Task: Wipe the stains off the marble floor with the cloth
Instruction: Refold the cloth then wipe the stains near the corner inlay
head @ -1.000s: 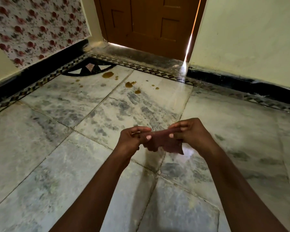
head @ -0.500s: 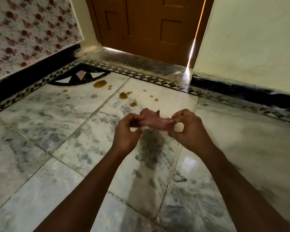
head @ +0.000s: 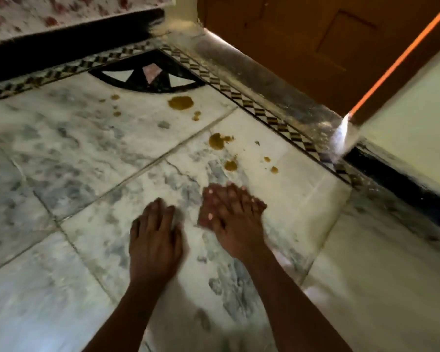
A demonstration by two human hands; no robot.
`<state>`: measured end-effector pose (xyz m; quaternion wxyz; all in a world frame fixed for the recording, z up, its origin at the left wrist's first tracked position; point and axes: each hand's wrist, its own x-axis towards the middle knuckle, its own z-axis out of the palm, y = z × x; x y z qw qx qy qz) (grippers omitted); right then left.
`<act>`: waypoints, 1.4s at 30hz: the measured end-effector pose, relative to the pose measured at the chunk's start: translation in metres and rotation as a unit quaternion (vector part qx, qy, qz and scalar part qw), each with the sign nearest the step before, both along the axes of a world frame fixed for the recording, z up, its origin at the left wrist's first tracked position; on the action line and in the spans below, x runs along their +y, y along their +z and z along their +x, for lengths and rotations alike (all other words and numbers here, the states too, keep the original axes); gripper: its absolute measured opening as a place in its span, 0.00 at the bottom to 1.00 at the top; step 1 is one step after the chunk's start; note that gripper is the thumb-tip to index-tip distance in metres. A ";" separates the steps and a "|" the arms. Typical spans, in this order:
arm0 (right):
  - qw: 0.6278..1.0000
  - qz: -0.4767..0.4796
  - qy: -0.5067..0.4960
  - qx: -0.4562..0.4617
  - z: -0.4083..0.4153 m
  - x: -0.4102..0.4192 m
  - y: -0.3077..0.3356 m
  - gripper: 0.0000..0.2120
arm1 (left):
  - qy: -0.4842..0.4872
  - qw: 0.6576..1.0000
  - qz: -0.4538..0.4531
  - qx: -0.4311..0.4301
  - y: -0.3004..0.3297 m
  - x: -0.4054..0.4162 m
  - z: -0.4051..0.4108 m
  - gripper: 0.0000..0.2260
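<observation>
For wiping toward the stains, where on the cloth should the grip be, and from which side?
Probably from above, palm pressing its middle. The cloth lies flat on the floor under the right hand, with only its left edge showing. The stains sit just beyond the fingertips. Blur hides finer detail.

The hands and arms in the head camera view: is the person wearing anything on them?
No. Both forearms are bare, with no sleeves showing. The left hand and right hand wear no gloves, and I see no rings, watch or bracelets, though the picture is blurred. Pale fingernails show on the right hand's fingers.
</observation>
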<state>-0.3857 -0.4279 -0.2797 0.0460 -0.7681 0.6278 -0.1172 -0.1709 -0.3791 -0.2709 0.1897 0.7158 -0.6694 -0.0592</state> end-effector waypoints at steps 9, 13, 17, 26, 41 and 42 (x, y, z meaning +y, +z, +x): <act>0.975 0.043 -0.218 -0.003 0.007 0.005 0.009 0.31 | -0.005 1.000 0.004 0.002 -0.001 -0.005 0.001 0.23; 0.974 0.068 -0.215 -0.029 0.051 -0.055 0.007 0.33 | -0.002 1.000 0.017 -0.014 0.000 -0.005 0.001 0.24; 0.999 0.037 -0.030 -0.006 0.027 0.019 0.022 0.29 | -0.008 0.999 0.037 -0.027 0.005 -0.004 0.001 0.25; 0.956 0.103 -0.271 -0.041 -0.043 -0.034 0.005 0.33 | -0.001 1.000 -0.012 -0.029 0.004 -0.003 -0.002 0.23; 0.977 0.035 -0.206 -0.041 -0.020 -0.021 0.007 0.32 | 0.008 0.999 0.017 -0.025 0.005 0.002 -0.011 0.25; 0.990 0.026 -0.137 -0.028 -0.004 -0.027 0.004 0.31 | 0.005 1.000 0.014 -0.026 0.005 0.000 -0.006 0.24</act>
